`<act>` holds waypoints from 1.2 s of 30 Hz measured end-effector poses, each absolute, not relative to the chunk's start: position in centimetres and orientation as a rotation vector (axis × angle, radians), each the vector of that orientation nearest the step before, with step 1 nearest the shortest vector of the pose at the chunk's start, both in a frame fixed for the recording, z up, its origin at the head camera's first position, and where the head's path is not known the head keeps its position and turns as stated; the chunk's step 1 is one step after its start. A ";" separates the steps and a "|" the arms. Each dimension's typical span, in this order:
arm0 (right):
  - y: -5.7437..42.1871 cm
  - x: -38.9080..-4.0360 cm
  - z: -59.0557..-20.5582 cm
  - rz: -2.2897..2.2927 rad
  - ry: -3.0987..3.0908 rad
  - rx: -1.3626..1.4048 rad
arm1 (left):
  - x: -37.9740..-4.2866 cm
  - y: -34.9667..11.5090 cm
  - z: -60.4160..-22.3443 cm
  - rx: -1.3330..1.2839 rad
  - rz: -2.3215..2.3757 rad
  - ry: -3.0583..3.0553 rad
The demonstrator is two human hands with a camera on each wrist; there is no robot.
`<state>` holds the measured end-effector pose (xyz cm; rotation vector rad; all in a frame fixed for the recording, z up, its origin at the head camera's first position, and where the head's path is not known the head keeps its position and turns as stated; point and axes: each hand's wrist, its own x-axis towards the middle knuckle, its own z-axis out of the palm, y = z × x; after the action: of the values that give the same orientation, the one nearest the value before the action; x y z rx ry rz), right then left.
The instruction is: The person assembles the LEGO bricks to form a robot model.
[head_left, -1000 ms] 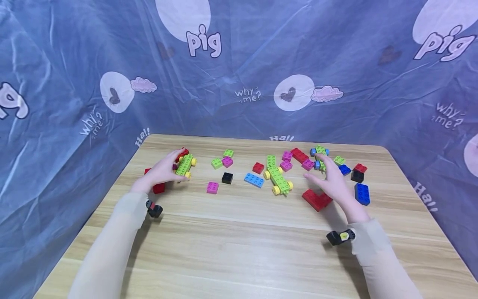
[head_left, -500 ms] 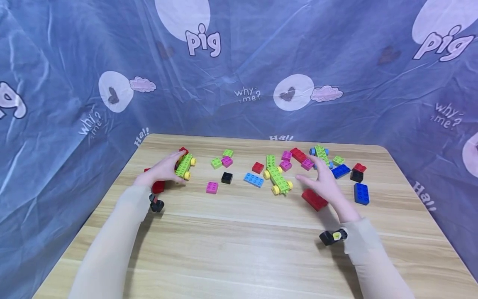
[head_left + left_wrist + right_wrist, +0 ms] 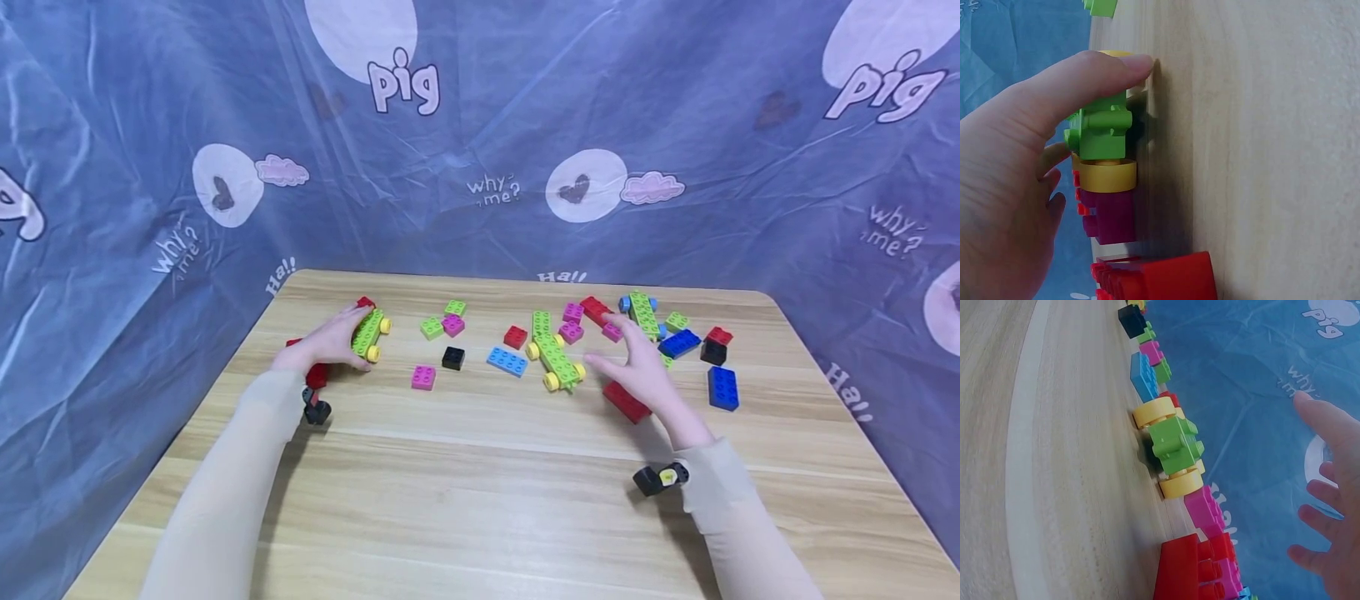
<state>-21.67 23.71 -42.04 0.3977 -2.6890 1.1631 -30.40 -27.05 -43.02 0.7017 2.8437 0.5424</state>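
Observation:
My left hand (image 3: 330,342) curves around a lime-green toy car base (image 3: 366,333) with yellow wheels, at the table's left. In the left wrist view its thumb crosses the near end of the car base (image 3: 1102,140), and the index finger is hidden behind. A magenta brick (image 3: 1115,217) sits beside it. My right hand (image 3: 641,367) hovers with thumb and fingers spread, holding nothing. Below it is a red brick (image 3: 624,402), and to its left lies another green car base (image 3: 553,358) with yellow wheels. A magenta brick (image 3: 612,332) is near its fingertips.
A green car base with blue wheels (image 3: 643,312) and blue bricks (image 3: 679,343) lie right of the right hand. Between the hands are a light-blue brick (image 3: 507,361), a black brick (image 3: 453,358) and several small ones. A blue printed cloth (image 3: 480,125) hangs behind the table.
My right hand has moved left, uncovering more of the blue-wheeled car base and a blue brick. My left hand stays by its car base, nearly still. The head view shifts slightly.

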 end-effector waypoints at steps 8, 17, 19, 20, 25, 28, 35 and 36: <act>23.2 -21.7 -42.1 1.176 -2.670 0.428 | -30.5 -26.8 -43.3 0.715 0.547 2.841; 22.6 -21.7 -42.1 1.200 -2.694 0.411 | -30.8 -26.7 -43.3 0.697 0.527 2.823; 22.4 -21.7 -42.1 1.202 -2.691 0.409 | -30.9 -26.7 -43.2 0.700 0.512 2.817; 22.3 -21.7 -42.0 1.201 -2.691 0.412 | -30.9 -26.7 -43.1 0.701 0.506 2.813; 21.9 -21.6 -41.8 1.181 -2.680 0.443 | -31.0 -26.7 -42.8 0.720 0.510 2.790; 21.7 -21.6 -41.9 1.164 -2.670 0.466 | -31.1 -26.6 -42.7 0.719 0.513 2.782; 21.1 -21.7 -42.0 1.159 -2.671 0.498 | -31.2 -26.6 -42.6 0.676 0.462 2.818; 21.0 -21.7 -42.0 1.169 -2.672 0.501 | -31.2 -26.6 -42.6 0.663 0.457 2.827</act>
<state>-21.71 20.98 -42.04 0.5009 -2.6720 1.1695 -31.19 -26.59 -42.62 0.6633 2.8274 0.4573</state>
